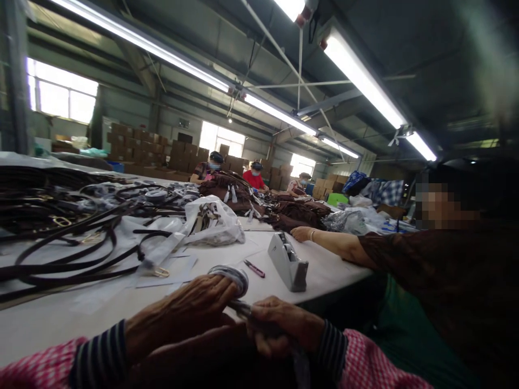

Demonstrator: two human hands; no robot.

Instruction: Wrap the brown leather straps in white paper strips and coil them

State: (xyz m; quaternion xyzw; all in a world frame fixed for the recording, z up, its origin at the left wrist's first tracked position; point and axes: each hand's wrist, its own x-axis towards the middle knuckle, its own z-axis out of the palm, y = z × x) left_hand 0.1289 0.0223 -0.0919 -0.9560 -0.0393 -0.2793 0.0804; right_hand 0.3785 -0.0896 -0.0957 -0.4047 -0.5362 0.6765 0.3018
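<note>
A workshop hall with a dark metal-framed ceiling (227,32), long fluorescent tubes (365,75) and three bright windows (60,89); brown cardboard boxes (138,148) are stacked at the far side. A broad white bench (332,275), smooth and flat, fills the middle ground. Four co-workers are visible: three farther off beyond the heaps, and one at the right, whose outstretched hand (302,233) meets the edge of dark brown, creased fabric pieces (300,213), heaped too closely to count. At the left lie many flat, dark brown straps (81,265) in loose curves. One translucent, crumpled plastic bag (214,224) contains pale and dark strips. In the foreground are the wearer's two hands: the left hand (186,308) has its fingers extended together against a single round, grey coil (239,278) of banded texture, though whether it grips cannot be told; the right hand (279,324) is closed around one narrow grey strip (240,308), just below the coil. Beyond stands one grey, wedge-shaped tape dispenser (290,265). Smallest are at least three gold-coloured metal buckles (161,272) among the straps and one slim pink-and-dark tool (254,268) near the coil.
</note>
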